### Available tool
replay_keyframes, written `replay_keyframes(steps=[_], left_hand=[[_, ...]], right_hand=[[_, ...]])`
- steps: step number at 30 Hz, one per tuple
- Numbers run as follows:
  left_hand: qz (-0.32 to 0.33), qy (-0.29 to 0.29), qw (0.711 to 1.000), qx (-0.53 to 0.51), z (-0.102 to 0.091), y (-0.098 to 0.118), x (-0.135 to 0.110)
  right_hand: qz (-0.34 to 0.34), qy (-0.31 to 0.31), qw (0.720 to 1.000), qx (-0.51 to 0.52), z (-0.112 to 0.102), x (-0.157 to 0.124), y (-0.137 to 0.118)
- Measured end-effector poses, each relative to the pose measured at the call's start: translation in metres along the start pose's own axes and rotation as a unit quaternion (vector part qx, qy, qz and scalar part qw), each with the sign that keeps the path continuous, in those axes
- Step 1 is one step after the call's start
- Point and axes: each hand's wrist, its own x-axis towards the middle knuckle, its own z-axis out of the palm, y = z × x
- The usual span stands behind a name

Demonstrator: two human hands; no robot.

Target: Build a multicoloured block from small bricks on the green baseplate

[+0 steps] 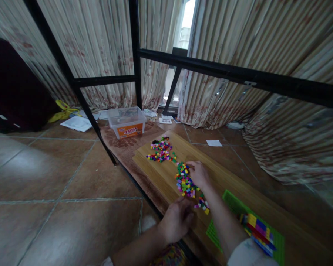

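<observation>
Small multicoloured building bricks [185, 181] lie in a loose pile along the wooden board. At the right edge of this pile is my right hand [199, 175], fingers stretched over the bricks and slightly apart, with no brick clearly seen in them. My left hand [177, 218] hovers by the near side of the pile with its fingers curled together; whatever they may hold is hidden. Under and beside my right forearm lies a green baseplate [279, 242], partly covered by the arm. On it stands a built block of stacked bricks [257, 232] in yellow, red, blue and purple.
Another cluster of bricks [161, 150] lies at the board's far end. The wooden board [222, 171] rests on a brown rug [119, 147]. Beyond it stands a clear plastic box [129, 120] with an orange label. A black metal frame [227, 68] crosses before the curtains [224, 33].
</observation>
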Motion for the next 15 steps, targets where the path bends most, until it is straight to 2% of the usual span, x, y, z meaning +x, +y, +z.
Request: replay_keyframes(steps=[5, 9, 12, 15], left_hand=[[-0.001, -0.003, 1.000, -0.003, -0.001, -0.002, 0.001], [-0.006, -0.009, 1.000, -0.006, -0.002, -0.001, 0.001], [-0.010, -0.004, 1.000, -0.014, -0.002, -0.001, 0.001], [-0.027, 0.004, 0.998, -0.061, -0.003, -0.002, 0.004]], right_hand=[[-0.007, -0.037, 0.999, 0.000, 0.004, 0.004, 0.006], [-0.014, -0.044, 0.999, -0.009, -0.002, -0.001, 0.003], [-0.009, -0.028, 0.999, -0.023, -0.013, -0.012, -0.002], [0.000, -0.003, 0.999, -0.032, -0.028, -0.036, -0.008]])
